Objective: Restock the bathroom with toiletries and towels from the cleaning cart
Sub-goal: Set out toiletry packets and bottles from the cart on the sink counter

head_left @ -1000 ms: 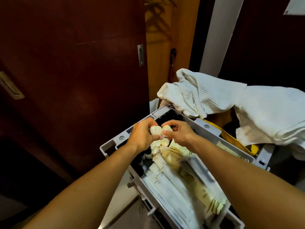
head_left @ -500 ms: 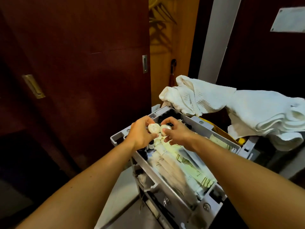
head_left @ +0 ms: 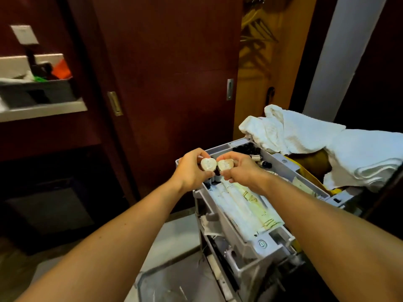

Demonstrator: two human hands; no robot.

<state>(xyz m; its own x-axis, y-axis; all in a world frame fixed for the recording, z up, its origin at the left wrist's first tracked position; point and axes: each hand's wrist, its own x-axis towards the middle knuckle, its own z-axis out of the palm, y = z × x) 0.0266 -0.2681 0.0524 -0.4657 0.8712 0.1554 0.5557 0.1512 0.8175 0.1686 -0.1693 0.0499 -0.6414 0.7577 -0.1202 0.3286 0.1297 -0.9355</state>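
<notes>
left fingers: the left hand [head_left: 192, 171] pinches a small heart-shaped soap [head_left: 208, 164] between thumb and curled fingertips, label toward the camera.
right fingers: the right hand [head_left: 239, 172] pinches a second heart-shaped soap [head_left: 226, 165] the same way; the two soaps sit just beside each other, near touching, at 12 o'clock from the wrists.
where held: both are above the near-left corner of the cart tray [head_left: 220, 147], not resting in it.
slip risk: the grips look light, on edges only; a smooth wrapped soap could likely pop out and fall into the tray or past its rim to the floor at 7 o'clock.
knock risk: small dark bottles [head_left: 259, 159] stand close at 1 o'clock; a dipping hand could tip them.
under the wrists: long wrapped sachets [head_left: 242, 205] fill the tray toward 5 o'clock.
beyond: white towels [head_left: 327, 149] are heaped at 2 o'clock, draped over the cart's far side.
in the way: a dark sliding door [head_left: 170, 83] stands at 11 o'clock; a counter [head_left: 41, 110] with blurred items shows at 9 o'clock, well apart.
</notes>
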